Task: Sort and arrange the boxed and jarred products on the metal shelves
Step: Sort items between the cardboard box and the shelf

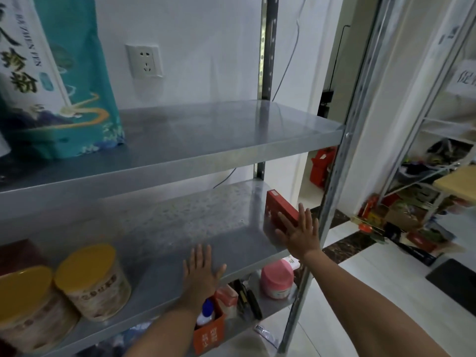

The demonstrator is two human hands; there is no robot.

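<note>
A red box (pixel 279 205) stands at the right end of the middle metal shelf (pixel 180 228). My right hand (pixel 298 231) has its fingers spread flat against the box's near side. My left hand (pixel 202 270) hovers open over the shelf's front edge, fingers straight, holding nothing. Two jars with yellow lids (pixel 90 279) (pixel 28 305) stand at the shelf's left end. A dark red box (pixel 19 253) sits behind them. A tall teal and white bag (pixel 51 78) stands on the upper shelf (pixel 206 135) at the left.
On the lower shelf sit a pink-lidded jar (pixel 277 279), an orange box holding a bottle (pixel 208 331) and dark items. The shelf's upright post (pixel 332 191) is right of my right hand. Another rack with cluttered goods (pixel 412 215) stands at the far right on a tiled floor.
</note>
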